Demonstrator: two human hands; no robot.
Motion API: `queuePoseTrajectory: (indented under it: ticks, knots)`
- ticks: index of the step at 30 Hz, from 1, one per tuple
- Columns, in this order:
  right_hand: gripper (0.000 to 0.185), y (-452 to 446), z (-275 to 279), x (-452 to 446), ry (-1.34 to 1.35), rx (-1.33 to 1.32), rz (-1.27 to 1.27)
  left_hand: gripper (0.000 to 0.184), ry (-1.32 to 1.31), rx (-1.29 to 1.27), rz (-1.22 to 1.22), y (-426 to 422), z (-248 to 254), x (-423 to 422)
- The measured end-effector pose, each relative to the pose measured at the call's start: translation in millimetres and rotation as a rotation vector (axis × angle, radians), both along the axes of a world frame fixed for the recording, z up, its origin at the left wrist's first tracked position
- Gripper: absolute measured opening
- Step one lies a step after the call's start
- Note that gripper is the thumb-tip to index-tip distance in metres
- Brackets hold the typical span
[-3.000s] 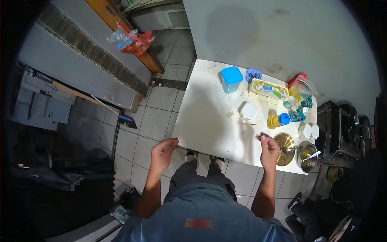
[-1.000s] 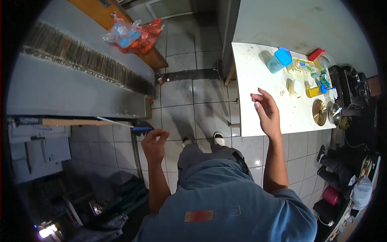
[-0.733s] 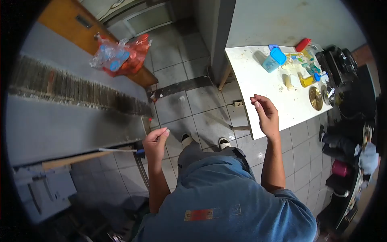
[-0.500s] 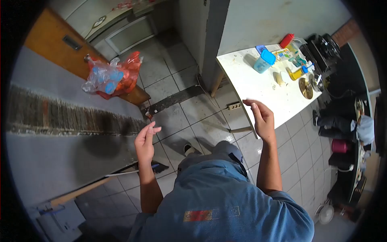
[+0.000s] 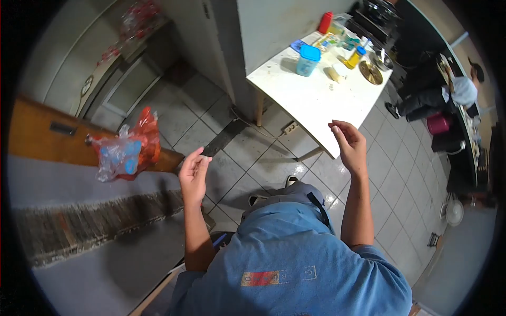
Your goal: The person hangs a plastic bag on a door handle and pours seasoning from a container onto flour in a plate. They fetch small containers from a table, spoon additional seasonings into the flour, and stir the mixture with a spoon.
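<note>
My left hand point(image 5: 193, 176) is raised over the tiled floor, fingers loosely bent and thumb apart, holding nothing. To its left, a red plastic bag and a clear bag with blue-marked items point(image 5: 124, 155) hang from the wooden door's handle. My right hand point(image 5: 351, 147) hovers by the near corner of the white table point(image 5: 316, 105), empty, with curved fingers and the thumb a little apart. On that table stand a blue-lidded container point(image 5: 308, 61), a yellow bottle with a blue cap point(image 5: 355, 58), a red bottle point(image 5: 325, 22) and a round gold-coloured lid point(image 5: 371, 72).
A power strip point(image 5: 290, 127) lies on the floor by the table leg. The wooden door point(image 5: 39, 126) stands at left. A person point(image 5: 437, 95) is at a dark counter on the right, near a pink bucket point(image 5: 438, 122). A white fan point(image 5: 453, 213) is farther along.
My view has turned, so the table has shifted left and the door lower. Both feet now show. Both hands remain raised and empty. The person at the counter shows more fully.
</note>
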State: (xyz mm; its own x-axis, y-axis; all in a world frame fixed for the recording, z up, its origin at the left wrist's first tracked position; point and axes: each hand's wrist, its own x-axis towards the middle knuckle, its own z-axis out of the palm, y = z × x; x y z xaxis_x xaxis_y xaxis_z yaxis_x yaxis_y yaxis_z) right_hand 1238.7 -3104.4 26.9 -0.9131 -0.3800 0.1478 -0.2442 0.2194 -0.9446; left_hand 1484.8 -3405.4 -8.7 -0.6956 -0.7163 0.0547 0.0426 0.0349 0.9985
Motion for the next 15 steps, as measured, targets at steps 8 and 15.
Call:
queuePoseTrajectory:
  ticks: [8,15]
  knots:
    - [0.028,67.2,-31.5,-106.9,-0.033,0.166,-0.198,0.028,-0.060,-0.002,-0.050,24.6,-2.9,-80.0]
    - [0.054,78.4,-124.6,-343.6,0.095,0.592,-0.049,0.024,-0.278,-0.012,0.133,94.5,-37.0,-160.1]
